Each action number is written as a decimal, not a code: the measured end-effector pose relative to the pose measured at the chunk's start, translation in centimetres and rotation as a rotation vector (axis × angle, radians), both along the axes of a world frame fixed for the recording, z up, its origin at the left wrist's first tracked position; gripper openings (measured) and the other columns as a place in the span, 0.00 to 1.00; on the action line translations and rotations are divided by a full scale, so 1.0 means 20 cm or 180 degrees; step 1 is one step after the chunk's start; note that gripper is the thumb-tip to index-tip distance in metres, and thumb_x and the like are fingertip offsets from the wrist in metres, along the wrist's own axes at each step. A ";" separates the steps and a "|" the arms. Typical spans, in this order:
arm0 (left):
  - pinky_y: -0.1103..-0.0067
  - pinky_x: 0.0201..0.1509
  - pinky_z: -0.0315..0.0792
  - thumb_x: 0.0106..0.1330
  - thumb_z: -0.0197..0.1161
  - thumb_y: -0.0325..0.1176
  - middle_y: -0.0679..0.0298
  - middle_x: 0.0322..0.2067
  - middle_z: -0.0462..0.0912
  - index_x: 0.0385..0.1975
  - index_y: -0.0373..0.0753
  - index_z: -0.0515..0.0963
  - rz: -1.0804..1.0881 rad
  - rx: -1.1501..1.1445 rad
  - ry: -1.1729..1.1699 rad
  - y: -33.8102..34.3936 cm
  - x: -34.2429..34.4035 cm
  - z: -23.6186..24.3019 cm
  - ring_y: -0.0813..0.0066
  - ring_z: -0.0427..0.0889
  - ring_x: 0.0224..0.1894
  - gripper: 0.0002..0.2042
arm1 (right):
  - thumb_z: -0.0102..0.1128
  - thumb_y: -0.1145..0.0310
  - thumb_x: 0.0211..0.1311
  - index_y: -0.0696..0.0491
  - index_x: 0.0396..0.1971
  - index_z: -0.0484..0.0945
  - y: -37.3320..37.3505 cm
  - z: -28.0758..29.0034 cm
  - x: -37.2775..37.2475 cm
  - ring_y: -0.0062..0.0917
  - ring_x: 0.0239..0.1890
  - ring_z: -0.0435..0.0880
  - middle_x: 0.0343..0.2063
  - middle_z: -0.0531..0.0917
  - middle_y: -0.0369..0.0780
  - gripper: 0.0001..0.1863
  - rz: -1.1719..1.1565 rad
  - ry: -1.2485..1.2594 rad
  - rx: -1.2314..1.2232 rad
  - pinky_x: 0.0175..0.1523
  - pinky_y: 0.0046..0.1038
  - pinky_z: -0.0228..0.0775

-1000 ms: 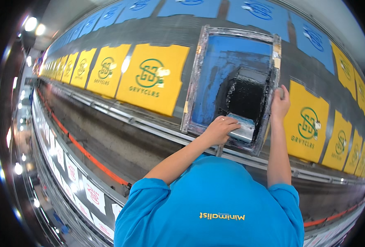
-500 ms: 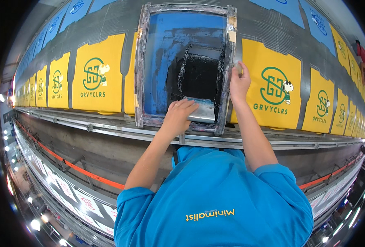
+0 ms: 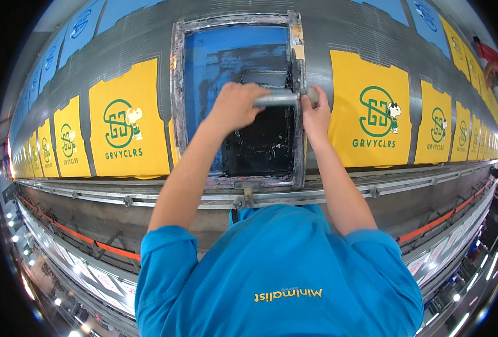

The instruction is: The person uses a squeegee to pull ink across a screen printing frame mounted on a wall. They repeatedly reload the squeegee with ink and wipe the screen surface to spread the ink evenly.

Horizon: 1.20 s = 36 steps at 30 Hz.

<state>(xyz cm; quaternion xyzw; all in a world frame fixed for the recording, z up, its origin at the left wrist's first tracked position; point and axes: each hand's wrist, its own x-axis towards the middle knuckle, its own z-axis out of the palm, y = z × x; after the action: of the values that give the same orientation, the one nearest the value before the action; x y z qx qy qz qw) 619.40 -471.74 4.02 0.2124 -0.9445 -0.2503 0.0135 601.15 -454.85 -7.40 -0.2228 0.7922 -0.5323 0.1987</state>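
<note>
A screen-printing frame (image 3: 179, 92) with a blue mesh lies over the table in front of me. Wet black ink (image 3: 257, 146) coats the right and near part of the mesh. My left hand (image 3: 238, 108) is closed round a metal squeegee (image 3: 282, 100), which lies crosswise over the middle of the ink. Its lower edge is hard to make out. My right hand (image 3: 316, 115) grips the frame's right side, thumb and fingers closed at a small greyish piece there. Beside the frame are yellow printed fabric pieces, one at left (image 3: 126, 118) and one at right (image 3: 372, 112).
Rows of yellow and blue fabric pieces (image 3: 80, 25) run along the grey table (image 3: 316, 33). A metal rail (image 3: 282, 197) edges its near side. Behind me stands another table with white printed pieces (image 3: 100, 275). Another person's red sleeve (image 3: 489, 56) shows at far right.
My left hand has carried the squeegee from the near end of the mesh to its middle. The frame and my right hand sit farther left in the picture, with a wider gap to the right yellow piece.
</note>
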 end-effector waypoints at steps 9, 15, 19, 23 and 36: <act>0.57 0.57 0.82 0.68 0.71 0.41 0.57 0.46 0.91 0.52 0.51 0.88 0.0155 0.0070 -0.0868 -0.29 -0.23 -0.02 0.51 0.89 0.52 0.14 | 0.74 0.54 0.64 0.54 0.52 0.86 -0.29 0.40 -0.14 0.43 0.51 0.85 0.43 0.87 0.46 0.23 0.1665 0.1984 -0.0148 0.57 0.44 0.73; 0.56 0.48 0.83 0.63 0.71 0.42 0.57 0.37 0.92 0.40 0.50 0.91 0.0446 -0.0211 -0.0326 -0.19 -0.18 -0.11 0.49 0.91 0.41 0.10 | 0.69 0.70 0.61 0.53 0.38 0.83 -0.40 0.34 -0.04 0.44 0.48 0.85 0.39 0.87 0.43 0.08 0.2320 0.2420 0.0698 0.55 0.46 0.71; 0.60 0.53 0.80 0.57 0.72 0.33 0.57 0.44 0.91 0.46 0.47 0.91 0.0379 -0.0262 -0.0593 0.17 0.07 -0.16 0.53 0.90 0.47 0.16 | 0.66 0.76 0.52 0.53 0.34 0.78 -0.03 0.27 0.19 0.44 0.42 0.82 0.33 0.81 0.43 0.09 0.2162 0.2727 0.0225 0.52 0.45 0.70; 0.62 0.54 0.78 0.53 0.73 0.32 0.57 0.45 0.91 0.46 0.44 0.90 0.0195 -0.0202 -0.0051 0.46 0.30 -0.11 0.56 0.90 0.47 0.17 | 0.68 0.75 0.50 0.53 0.36 0.79 0.27 0.33 0.43 0.40 0.41 0.81 0.33 0.79 0.42 0.11 0.1920 0.2645 -0.0342 0.51 0.41 0.70; 0.58 0.50 0.83 0.59 0.77 0.48 0.52 0.36 0.91 0.40 0.47 0.91 0.0501 -0.0174 -0.0685 -0.39 -0.31 -0.01 0.47 0.90 0.43 0.15 | 0.72 0.65 0.63 0.53 0.38 0.81 -0.59 0.44 -0.16 0.50 0.45 0.85 0.39 0.87 0.47 0.11 0.2213 0.2101 0.1017 0.49 0.50 0.77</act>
<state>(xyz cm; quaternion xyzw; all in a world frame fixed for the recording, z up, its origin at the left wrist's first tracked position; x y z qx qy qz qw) 613.18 -479.59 3.87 0.3110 -0.9274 -0.1984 -0.0625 597.86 -466.75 1.36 -0.5967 0.7633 -0.2079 0.1348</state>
